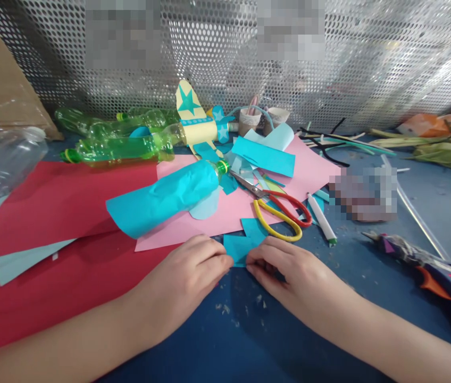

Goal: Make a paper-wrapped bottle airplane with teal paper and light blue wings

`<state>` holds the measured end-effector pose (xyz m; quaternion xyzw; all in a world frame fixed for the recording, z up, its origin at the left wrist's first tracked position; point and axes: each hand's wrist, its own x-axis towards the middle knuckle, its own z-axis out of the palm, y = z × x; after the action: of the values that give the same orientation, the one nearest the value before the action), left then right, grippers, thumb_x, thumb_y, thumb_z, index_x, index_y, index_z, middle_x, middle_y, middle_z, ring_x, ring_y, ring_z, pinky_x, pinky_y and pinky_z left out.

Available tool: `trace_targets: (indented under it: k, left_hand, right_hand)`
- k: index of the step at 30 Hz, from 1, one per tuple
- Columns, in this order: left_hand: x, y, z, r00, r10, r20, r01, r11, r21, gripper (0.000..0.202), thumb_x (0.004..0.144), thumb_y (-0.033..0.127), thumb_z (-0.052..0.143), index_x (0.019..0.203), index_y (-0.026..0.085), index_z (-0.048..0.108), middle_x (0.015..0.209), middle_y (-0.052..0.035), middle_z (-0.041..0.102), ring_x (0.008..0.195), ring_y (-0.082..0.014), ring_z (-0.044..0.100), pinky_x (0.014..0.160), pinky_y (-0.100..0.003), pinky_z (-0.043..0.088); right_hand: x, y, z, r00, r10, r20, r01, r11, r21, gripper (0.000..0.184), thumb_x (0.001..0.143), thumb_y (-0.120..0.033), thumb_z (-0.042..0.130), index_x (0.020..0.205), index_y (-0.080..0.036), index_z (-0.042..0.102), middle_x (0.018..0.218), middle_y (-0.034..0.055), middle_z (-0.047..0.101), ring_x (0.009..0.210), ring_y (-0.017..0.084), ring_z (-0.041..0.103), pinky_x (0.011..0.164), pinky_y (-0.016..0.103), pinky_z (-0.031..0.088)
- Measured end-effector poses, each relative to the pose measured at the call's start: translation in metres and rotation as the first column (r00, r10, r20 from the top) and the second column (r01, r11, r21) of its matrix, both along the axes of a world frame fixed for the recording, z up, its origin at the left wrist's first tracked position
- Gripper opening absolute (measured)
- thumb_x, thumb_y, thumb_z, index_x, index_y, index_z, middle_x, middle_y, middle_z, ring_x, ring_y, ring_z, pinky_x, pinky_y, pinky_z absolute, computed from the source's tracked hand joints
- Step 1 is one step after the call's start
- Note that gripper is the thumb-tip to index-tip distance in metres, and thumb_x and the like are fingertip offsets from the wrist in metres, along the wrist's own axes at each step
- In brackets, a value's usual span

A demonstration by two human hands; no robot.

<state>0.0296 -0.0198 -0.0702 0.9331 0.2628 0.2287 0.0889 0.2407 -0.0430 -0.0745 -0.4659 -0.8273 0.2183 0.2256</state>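
Observation:
Between my two hands is a small piece of blue paper [236, 249]. My left hand [193, 266] pinches its left edge, and my right hand [285, 263] pinches the right edge with fingers curled. Just beyond lie scissors [279, 210] with one yellow and one red handle, their blades pointing away to the left. A bottle wrapped in blue paper [165, 194], with a green cap, rests on its side to the left. Right of the scissors lies a white marker [321, 219] with a green end.
Red paper [66, 202] and pink paper [309, 159] cover part of the blue table. Green plastic bottles [117, 149] and a yellow paper rocket shape [199, 130] lie behind. A glue gun [428, 266] is at the right. A perforated metal panel [213, 48] stands at the back.

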Motion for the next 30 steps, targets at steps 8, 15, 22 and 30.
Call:
trace_targets:
  k: [8, 15, 22, 30]
  left_hand:
    - [-0.002, -0.004, -0.003, 0.993, 0.022, -0.114, -0.026, 0.999, -0.032, 0.032, 0.099, 0.013, 0.032, 0.096, 0.016, 0.064, 0.090, -0.0052, 0.065, 0.088, -0.0181, 0.059, 0.080, -0.033, 0.052]
    - [-0.001, -0.010, 0.004, 0.985, -0.045, -0.168, 0.056, 0.997, 0.058, 0.031, 0.097, 0.010, 0.034, 0.092, 0.016, 0.064, 0.089, -0.0039, 0.066, 0.088, -0.0177, 0.059, 0.084, -0.033, 0.051]
    - [-0.005, -0.007, 0.003, 0.995, -0.072, -0.062, 0.061, 0.983, -0.171, 0.027, 0.099, 0.016, 0.035, 0.098, 0.015, 0.062, 0.093, -0.0049, 0.063, 0.089, -0.0165, 0.057, 0.078, -0.029, 0.052]
    - [0.001, -0.004, 0.006, 0.992, -0.078, -0.095, 0.070, 0.994, -0.087, 0.028, 0.098, 0.015, 0.038, 0.091, 0.014, 0.066, 0.086, -0.0045, 0.065, 0.081, -0.0164, 0.058, 0.075, -0.028, 0.051]
  right_hand:
    - [-0.002, -0.002, 0.002, 0.998, 0.008, 0.068, -0.008, 1.000, -0.008, 0.014, 0.086, -0.007, 0.053, 0.082, -0.019, 0.058, 0.076, 0.0009, 0.060, 0.067, 0.014, 0.059, 0.062, 0.025, 0.048]
    - [-0.005, -0.008, 0.010, 0.998, -0.019, 0.061, 0.028, 0.987, -0.161, 0.017, 0.080, -0.004, 0.056, 0.076, -0.020, 0.058, 0.069, -0.0026, 0.056, 0.059, 0.011, 0.053, 0.053, 0.021, 0.041]
    - [-0.003, -0.007, 0.009, 1.000, -0.013, 0.023, 0.016, 0.989, -0.144, 0.020, 0.080, -0.001, 0.053, 0.083, -0.021, 0.056, 0.076, -0.0020, 0.057, 0.060, 0.011, 0.053, 0.055, 0.021, 0.043]
    - [0.000, -0.006, 0.008, 0.998, 0.050, 0.032, -0.048, 0.997, -0.060, 0.013, 0.084, -0.007, 0.058, 0.082, -0.020, 0.060, 0.077, -0.0006, 0.061, 0.067, 0.013, 0.060, 0.059, 0.022, 0.047]
